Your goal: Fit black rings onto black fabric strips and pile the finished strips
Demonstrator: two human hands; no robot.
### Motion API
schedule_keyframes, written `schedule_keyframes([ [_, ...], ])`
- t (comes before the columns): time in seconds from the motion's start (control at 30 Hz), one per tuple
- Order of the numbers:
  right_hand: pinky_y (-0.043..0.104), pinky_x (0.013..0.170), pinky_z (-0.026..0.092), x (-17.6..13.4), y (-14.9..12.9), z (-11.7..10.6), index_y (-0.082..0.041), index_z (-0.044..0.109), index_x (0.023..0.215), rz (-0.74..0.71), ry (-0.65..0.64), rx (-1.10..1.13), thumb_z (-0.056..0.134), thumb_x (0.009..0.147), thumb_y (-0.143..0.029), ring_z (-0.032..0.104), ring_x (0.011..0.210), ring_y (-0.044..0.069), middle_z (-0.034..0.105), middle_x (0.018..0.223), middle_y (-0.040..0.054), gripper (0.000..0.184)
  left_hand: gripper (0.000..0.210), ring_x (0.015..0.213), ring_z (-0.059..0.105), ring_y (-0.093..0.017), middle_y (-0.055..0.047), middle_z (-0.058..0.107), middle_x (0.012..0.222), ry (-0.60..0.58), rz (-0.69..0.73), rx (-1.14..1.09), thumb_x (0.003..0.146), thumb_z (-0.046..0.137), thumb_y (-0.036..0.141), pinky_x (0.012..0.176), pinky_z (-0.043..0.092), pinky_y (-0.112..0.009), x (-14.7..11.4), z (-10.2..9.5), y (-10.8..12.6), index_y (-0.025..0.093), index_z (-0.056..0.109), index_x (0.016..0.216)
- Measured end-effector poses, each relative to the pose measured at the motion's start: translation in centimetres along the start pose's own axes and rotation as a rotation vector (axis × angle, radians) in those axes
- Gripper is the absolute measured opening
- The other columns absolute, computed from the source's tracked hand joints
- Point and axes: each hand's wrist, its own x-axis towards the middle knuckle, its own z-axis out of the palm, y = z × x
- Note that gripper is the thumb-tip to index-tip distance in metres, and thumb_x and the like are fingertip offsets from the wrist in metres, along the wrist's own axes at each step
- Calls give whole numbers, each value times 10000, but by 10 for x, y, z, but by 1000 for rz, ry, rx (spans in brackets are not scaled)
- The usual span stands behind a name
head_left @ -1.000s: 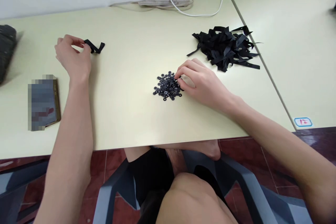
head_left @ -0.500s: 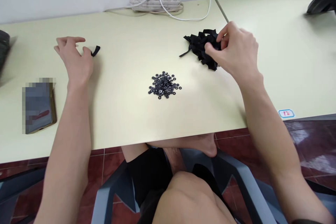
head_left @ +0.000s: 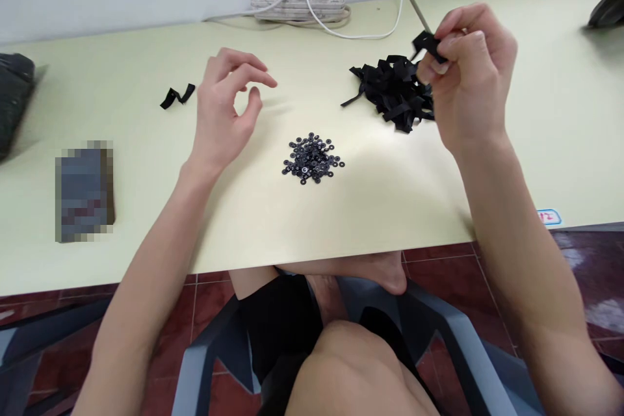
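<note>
1. Two pale yellow-green worktops [head_left: 273, 221] are seen butted together, the seam running toward the far right corner of the nearer one; a white wall stands behind, dark red floor tiles and a grey plastic chair [head_left: 453, 338] below.
2. At the far edge a white power strip [head_left: 298, 0] lies with white cables plugged in.
3. On the near right edge a small blue-bordered sticker [head_left: 548, 216] carries red writing that cannot be read.
4. Near the left edge a blurred-out flat object [head_left: 84, 190] is laid.
5. A black strap piece [head_left: 425, 43] is pinched between the closed fingertips of the right hand [head_left: 470, 78], raised above the strap pile [head_left: 392, 88].
6. The left hand [head_left: 224, 110] is held loosely open and empty over the worktop, between a lone folded strap [head_left: 177, 95] and the heap of black rings [head_left: 312, 159] at mid-worktop.
</note>
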Motion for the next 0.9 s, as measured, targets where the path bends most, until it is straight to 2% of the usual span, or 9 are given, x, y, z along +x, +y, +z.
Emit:
schedule_keyframes([
  [0.1,448,667,550,-7,5,16,-324,653,827,79,-180,238,937,805,-577,532,649,204,572,771,-7,380,348,1246,669,-266,-38,737,1331,-43,-75,-196,1122,660,678,992,618,-448,3,9,39,359,752,1227],
  [0.17,427,745,597,-16,5,25,-316,691,917,77,-307,241,928,858,-626,609,700,197,627,758,-18,395,362,1313,707,-303,-54,753,1397,-128,-146,-305,1058,748,661,1050,622,-470,3,12,62,386,739,1294],
  [0.23,416,826,634,-26,1,31,-302,713,1013,90,-452,225,883,946,-599,685,770,194,697,813,-17,348,494,1387,706,-325,-71,743,1483,-219,-201,-383,995,819,672,1119,613,-482,2,14,78,374,719,1375],
  [0.3,411,868,651,-33,-4,34,-282,718,1075,118,-563,200,836,1007,-556,726,806,190,722,843,-17,306,558,1406,708,-326,-79,749,1495,-275,-245,-447,965,850,683,1152,609,-481,-1,17,86,350,719,1394],
  [0.37,402,875,657,-37,-7,35,-272,711,1110,138,-623,175,801,1037,-552,743,821,188,718,837,-21,303,519,1343,743,-309,-77,788,1414,-292,-279,-509,969,860,664,1141,625,-477,-3,19,88,335,742,1352],
  [0.53,380,854,661,-39,-7,38,-266,691,1138,168,-654,183,794,1043,-580,761,846,190,725,856,-15,343,366,1150,800,-273,-50,827,1201,-242,-291,-537,953,917,553,1076,668,-483,-4,20,88,311,775,1188],
  [0.7,363,810,636,-41,-2,41,-269,679,1149,171,-648,149,722,1090,-632,732,813,176,713,872,-8,371,230,1041,816,-244,-45,828,1083,-231,-312,-496,1039,827,502,1013,693,-473,-2,17,88,279,775,1063],
  [0.8,348,760,588,-42,5,40,-270,693,1110,133,-567,-8,657,1137,-585,671,750,161,695,837,-11,318,207,1003,820,-232,-40,834,1063,-222,-351,-466,1051,817,470,941,702,-433,-1,15,83,267,776,1058],
  [0.9,349,721,518,-44,6,36,-265,727,994,62,-596,-266,776,1058,-456,609,726,171,687,793,-11,208,192,992,822,-232,-46,846,1050,-232,-401,-444,1038,832,448,880,692,-393,-1,13,79,261,792,1057],
])
